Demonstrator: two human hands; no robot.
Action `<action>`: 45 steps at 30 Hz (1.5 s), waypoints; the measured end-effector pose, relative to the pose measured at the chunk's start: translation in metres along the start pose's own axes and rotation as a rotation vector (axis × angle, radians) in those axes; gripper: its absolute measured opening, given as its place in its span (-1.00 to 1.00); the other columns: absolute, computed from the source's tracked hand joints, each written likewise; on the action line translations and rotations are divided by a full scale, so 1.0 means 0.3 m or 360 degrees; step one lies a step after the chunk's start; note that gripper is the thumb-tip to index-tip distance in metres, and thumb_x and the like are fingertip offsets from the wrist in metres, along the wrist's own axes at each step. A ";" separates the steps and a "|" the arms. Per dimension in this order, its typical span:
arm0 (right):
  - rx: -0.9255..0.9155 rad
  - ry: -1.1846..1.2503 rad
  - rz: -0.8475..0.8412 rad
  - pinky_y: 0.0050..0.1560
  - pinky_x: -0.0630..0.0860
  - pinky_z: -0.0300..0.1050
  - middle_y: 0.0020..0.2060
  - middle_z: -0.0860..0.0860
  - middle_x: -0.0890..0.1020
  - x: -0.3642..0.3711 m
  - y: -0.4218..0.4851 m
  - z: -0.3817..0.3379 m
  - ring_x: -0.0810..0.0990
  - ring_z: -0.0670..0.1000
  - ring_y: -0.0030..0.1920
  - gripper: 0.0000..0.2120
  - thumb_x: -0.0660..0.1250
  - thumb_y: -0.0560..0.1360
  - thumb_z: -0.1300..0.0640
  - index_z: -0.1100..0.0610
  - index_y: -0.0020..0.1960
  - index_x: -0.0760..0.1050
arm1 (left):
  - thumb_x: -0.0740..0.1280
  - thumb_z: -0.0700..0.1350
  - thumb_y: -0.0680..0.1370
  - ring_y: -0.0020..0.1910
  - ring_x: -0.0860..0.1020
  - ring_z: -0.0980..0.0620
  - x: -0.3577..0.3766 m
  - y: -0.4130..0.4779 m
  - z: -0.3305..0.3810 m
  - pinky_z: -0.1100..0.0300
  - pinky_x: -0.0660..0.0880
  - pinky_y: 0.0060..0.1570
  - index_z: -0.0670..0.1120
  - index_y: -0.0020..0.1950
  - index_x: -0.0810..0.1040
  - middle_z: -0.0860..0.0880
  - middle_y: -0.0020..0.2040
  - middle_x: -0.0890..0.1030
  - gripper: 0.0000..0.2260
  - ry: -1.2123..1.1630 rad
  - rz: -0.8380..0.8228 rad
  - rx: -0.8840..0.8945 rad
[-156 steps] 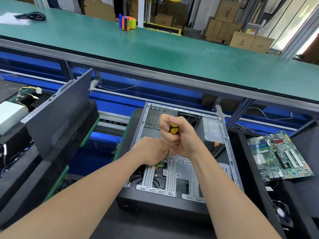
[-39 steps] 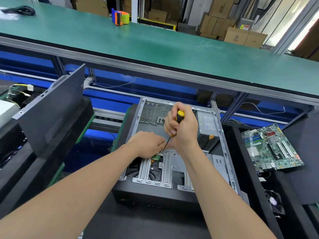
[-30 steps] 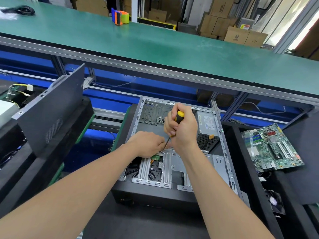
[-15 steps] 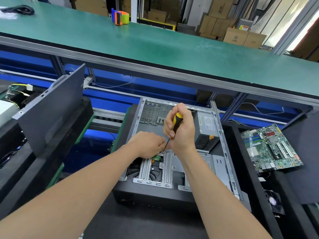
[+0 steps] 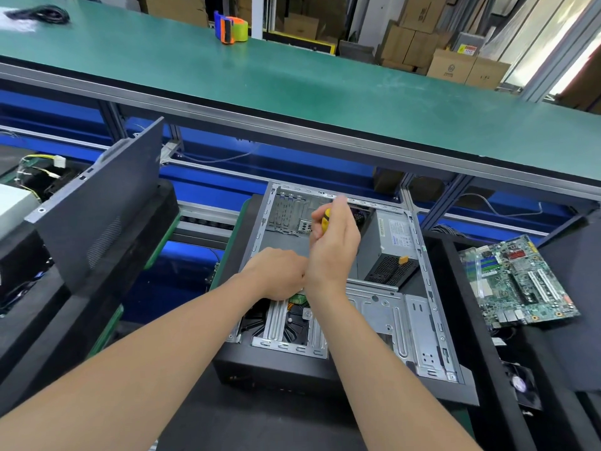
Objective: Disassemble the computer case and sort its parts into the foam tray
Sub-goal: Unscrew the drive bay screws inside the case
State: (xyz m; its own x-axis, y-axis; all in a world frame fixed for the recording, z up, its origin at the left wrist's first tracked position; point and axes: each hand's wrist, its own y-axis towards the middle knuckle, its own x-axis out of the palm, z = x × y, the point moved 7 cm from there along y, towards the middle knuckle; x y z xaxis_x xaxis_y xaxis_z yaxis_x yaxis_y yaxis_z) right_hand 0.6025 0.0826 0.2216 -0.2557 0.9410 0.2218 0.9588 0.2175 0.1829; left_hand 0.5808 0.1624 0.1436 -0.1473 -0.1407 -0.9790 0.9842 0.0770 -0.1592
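- While its open side is turned upward, the computer case (image 5: 431, 297) is laid flat in front of the person, with its long axis running from the black front panel at the near end to the slotted rear at the far end.
- Inside the case, at its far right corner, a power supply (image 5: 390, 249) is seated; bare metal floor is left open at the far left.
- Over the middle of the case, a screwdriver (image 5: 325, 219) is gripped by the right hand (image 5: 331, 252), the fingers wrapped round the yellow-and-black handle, which is tilted up and away; the shaft is hidden.
- The left hand (image 5: 276, 275) is curled just beside the right wrist, above the drive cage; whether anything is pinched cannot be told.
- Left of the case, a dark side panel (image 5: 97, 229) is leaned upright, and a gap is seen between the two.
- Right of the case, a motherboard (image 5: 520, 281) is laid on the black foam tray (image 5: 468, 320), with a fan (image 5: 519, 384) set nearer the person.
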 end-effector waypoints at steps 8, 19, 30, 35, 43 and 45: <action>0.0341 0.0069 -0.0920 -0.46 0.07 -0.19 -0.56 -0.04 0.18 0.051 0.064 0.026 0.10 0.00 -0.53 -0.57 0.24 0.60 -0.03 0.09 -0.41 0.34 | 0.08 0.02 0.64 -0.40 0.42 0.05 0.022 0.018 -0.016 0.10 0.20 -0.42 0.01 -0.29 0.33 0.05 -0.34 0.47 -0.69 -0.0020 0.0035 -0.0017; 0.0535 0.0255 -0.1185 -0.40 0.12 -0.01 -0.45 0.04 0.38 0.039 0.083 0.040 0.19 0.03 -0.50 -0.63 0.11 0.71 -0.09 0.06 -0.18 0.41 | -0.06 0.29 0.59 -0.25 0.43 -0.03 0.031 0.019 -0.023 0.05 0.26 -0.25 0.08 -0.18 0.34 0.11 -0.27 0.40 -0.62 -0.0158 -0.0141 -0.0045; 0.0374 0.0040 -0.0386 -0.42 0.29 -0.12 -0.43 0.01 0.49 -0.022 0.066 0.007 0.36 -0.04 -0.46 -0.42 0.11 0.75 -0.18 -0.01 -0.33 0.61 | 0.32 0.00 0.59 0.21 0.50 0.03 -0.010 -0.026 -0.034 0.01 0.38 0.30 0.32 0.36 0.47 0.13 0.25 0.58 -0.63 -0.0899 -0.0432 0.0050; 0.0213 0.0112 -0.0379 -0.43 0.11 -0.12 -0.47 0.02 0.29 0.000 0.039 -0.002 0.19 -0.02 -0.46 -0.57 0.18 0.66 -0.12 0.09 -0.30 0.39 | 0.28 0.02 0.62 0.31 0.45 0.09 -0.022 -0.049 -0.027 0.04 0.37 0.20 0.28 0.44 0.41 0.19 0.41 0.49 -0.61 -0.0731 -0.0290 0.0156; 0.0429 0.0191 -0.1072 -0.44 0.03 -0.11 -0.53 -0.03 0.17 0.046 0.060 0.024 0.05 0.01 -0.49 -0.63 0.15 0.59 0.09 0.09 -0.38 0.25 | 0.27 0.11 0.53 -0.02 0.54 -0.04 -0.015 -0.049 -0.032 -0.03 0.49 -0.01 0.05 0.09 0.54 0.08 0.00 0.58 -0.78 -0.0635 -0.0164 0.0107; 0.0514 0.0259 -0.1314 -0.46 0.02 -0.11 -0.54 -0.04 0.17 0.061 0.066 0.033 0.07 -0.01 -0.52 -0.64 0.14 0.58 0.10 0.09 -0.39 0.23 | 0.26 0.12 0.51 -0.06 0.54 -0.05 -0.018 -0.045 -0.029 -0.03 0.50 -0.05 0.00 0.05 0.53 0.04 -0.05 0.58 -0.75 -0.0625 -0.0159 0.0093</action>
State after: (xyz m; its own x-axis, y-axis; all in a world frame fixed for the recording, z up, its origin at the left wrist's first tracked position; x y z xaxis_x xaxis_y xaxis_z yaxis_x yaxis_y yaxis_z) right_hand 0.6180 0.1066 0.2197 -0.8693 0.4098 0.2763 0.4438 0.8933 0.0714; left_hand 0.5674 0.1708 0.1499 -0.2048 -0.5118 -0.8344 0.9726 -0.0106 -0.2322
